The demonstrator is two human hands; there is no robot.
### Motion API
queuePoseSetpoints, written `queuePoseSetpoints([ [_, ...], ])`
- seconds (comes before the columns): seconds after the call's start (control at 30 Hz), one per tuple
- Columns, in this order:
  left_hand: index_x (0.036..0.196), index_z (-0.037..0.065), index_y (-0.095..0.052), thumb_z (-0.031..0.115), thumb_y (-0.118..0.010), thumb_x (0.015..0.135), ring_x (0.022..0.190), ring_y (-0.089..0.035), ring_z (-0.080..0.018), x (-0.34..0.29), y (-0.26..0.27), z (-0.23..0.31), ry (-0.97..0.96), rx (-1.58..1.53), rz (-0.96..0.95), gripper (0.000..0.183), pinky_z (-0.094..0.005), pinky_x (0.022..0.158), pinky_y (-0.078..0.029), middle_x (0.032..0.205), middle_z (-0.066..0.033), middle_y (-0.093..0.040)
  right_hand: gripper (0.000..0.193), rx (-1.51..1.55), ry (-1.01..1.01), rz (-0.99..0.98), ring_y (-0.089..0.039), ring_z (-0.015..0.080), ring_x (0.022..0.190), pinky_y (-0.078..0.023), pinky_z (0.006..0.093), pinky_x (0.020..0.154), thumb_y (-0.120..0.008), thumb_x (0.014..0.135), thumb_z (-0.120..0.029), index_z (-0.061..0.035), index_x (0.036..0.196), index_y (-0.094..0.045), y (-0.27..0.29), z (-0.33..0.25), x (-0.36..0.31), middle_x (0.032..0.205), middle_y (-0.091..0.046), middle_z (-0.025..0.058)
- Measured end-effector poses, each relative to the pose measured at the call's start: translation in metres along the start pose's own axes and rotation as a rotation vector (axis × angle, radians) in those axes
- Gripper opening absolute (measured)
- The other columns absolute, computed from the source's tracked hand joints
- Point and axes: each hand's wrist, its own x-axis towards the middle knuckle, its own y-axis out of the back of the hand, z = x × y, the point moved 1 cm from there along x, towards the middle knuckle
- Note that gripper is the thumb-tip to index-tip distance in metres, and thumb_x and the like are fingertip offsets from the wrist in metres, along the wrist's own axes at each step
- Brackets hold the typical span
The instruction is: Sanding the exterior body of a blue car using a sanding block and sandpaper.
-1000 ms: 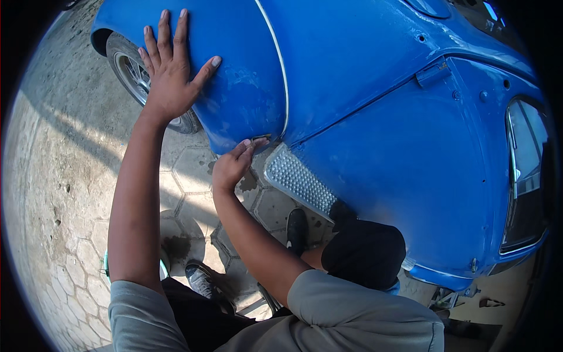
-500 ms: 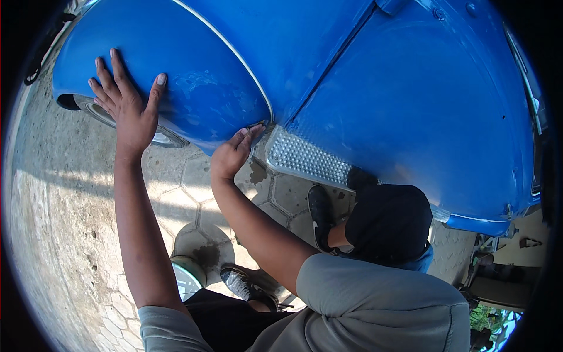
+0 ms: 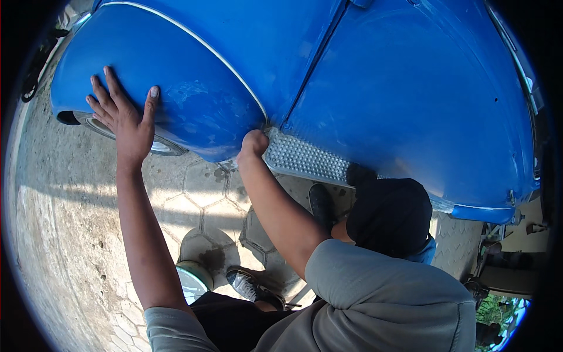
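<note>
My left hand (image 3: 129, 120) lies flat on the rounded blue fender (image 3: 193, 111) of a car, fingers spread, above a partly covered wheel (image 3: 167, 146). Its palm and fingertips rest on the paint. My right hand (image 3: 255, 142) is curled at the fender's lower rear corner, beside the front end of the ribbed metal running board (image 3: 308, 155). Its fingers bend away under the edge and are hidden, so what they hold does not show. Pale, patchy smears mark the paint between the two hands.
Right of the running board's seam stands the blue door (image 3: 404, 100). Black cloth (image 3: 390, 217) and a dark shoe (image 3: 321, 205) lie close below the board. A bucket (image 3: 193, 281) sits on hexagonal paving (image 3: 205, 182) beside a grey sneaker (image 3: 249, 284).
My right hand has shifted right and turned, so its fingers, which showed at the fender's edge, are now out of sight. The left hand stays spread on the fender while the view shifts slightly.
</note>
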Motion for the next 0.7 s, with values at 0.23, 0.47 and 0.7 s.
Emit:
queuePoseSetpoints([
  [0.23, 0.188, 0.017, -0.01, 0.072, -0.067, 0.11, 0.173, 0.013, -0.0616, 0.0, 0.007, -0.001, -0.025, -0.006, -0.001, 0.111, -0.0743, 0.136, 0.005, 0.193, -0.0292, 0.003, 0.051, -0.018, 0.146, -0.027, -0.068, 0.0303, 0.139, -0.049, 0.0403, 0.119, -0.044, 0.125, -0.029, 0.0071, 0.153, -0.066, 0.02, 0.036, -0.008, 0.155, -0.071, 0.019],
  [0.47, 0.188, 0.015, -0.009, 0.072, -0.066, 0.111, 0.173, 0.013, -0.0612, -0.004, 0.017, -0.01, -0.013, 0.065, -0.038, 0.111, -0.0726, 0.137, 0.006, 0.192, -0.0306, 0.003, 0.052, 0.063, 0.012, -0.101, -0.064, 0.0326, 0.148, -0.045, 0.0415, 0.126, -0.044, 0.124, -0.026, 0.0076, 0.16, -0.06, 0.021, 0.082, -0.017, 0.164, -0.064, 0.0227],
  [0.7, 0.186, 0.007, -0.009, 0.069, -0.064, 0.113, 0.176, 0.014, -0.0529, 0.004, -0.003, 0.005, -0.063, 0.02, -0.006, 0.111, -0.067, 0.139, 0.01, 0.19, -0.0345, 0.001, 0.055, 0.034, 0.395, 0.079, -0.062, 0.0329, 0.146, -0.043, 0.0409, 0.126, -0.041, 0.126, -0.028, 0.0109, 0.162, -0.056, 0.024, 0.093, 0.048, 0.166, -0.062, 0.0242],
])
